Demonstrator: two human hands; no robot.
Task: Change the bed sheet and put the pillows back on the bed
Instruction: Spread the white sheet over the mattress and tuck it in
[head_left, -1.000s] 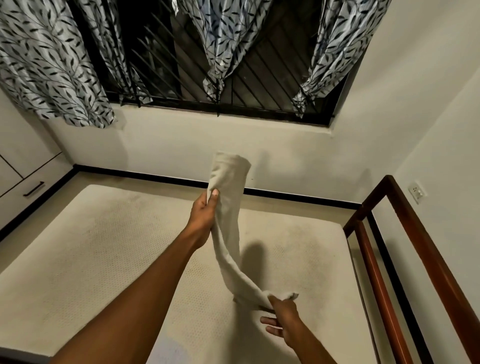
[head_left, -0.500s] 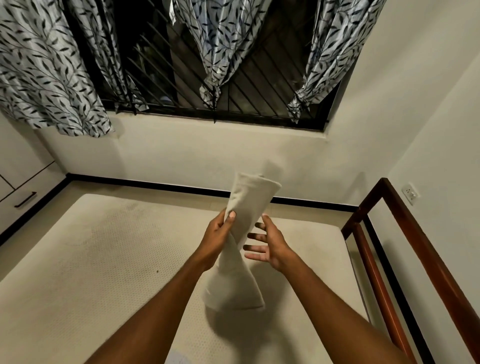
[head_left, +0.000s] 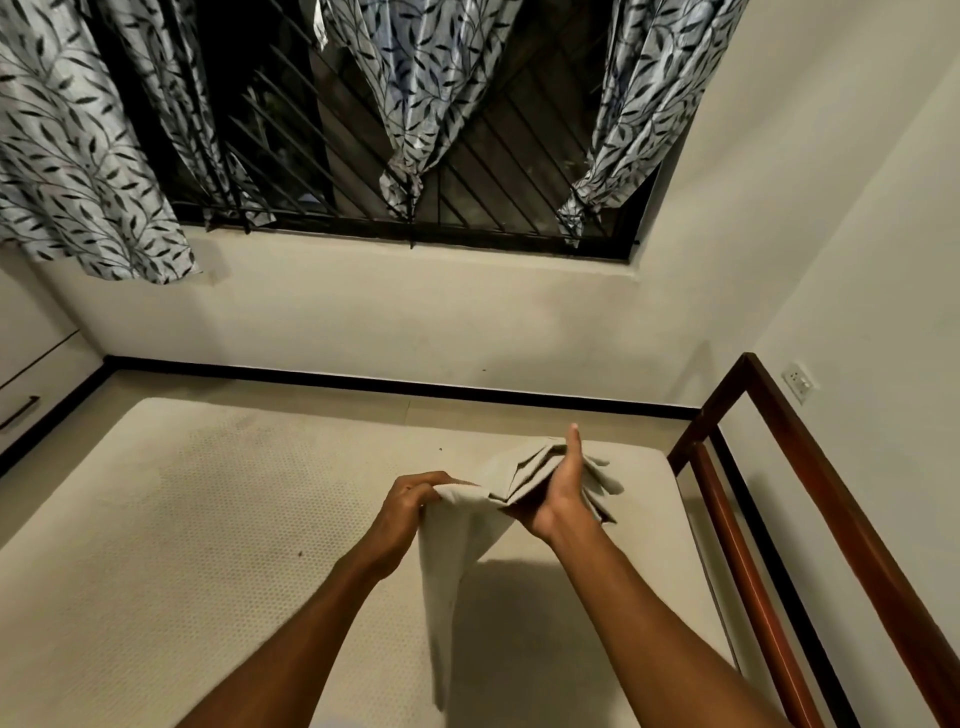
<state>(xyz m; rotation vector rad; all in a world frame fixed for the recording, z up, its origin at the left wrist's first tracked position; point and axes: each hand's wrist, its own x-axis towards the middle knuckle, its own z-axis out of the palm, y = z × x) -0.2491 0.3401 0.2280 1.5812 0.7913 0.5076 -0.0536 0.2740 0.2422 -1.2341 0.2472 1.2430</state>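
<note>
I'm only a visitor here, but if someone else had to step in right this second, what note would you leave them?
Left hand: grips one edge of the folded sheet, part of which hangs down above the mattress.
Right hand: among the sheet's folded layers; fingers mostly hidden, grip unclear.
Mattress: bare. No pillows in view.
Done: the bed appears stripped.
Left: unfold the sheet, spread it, probably tuck it in, then put the pillows back.
</note>
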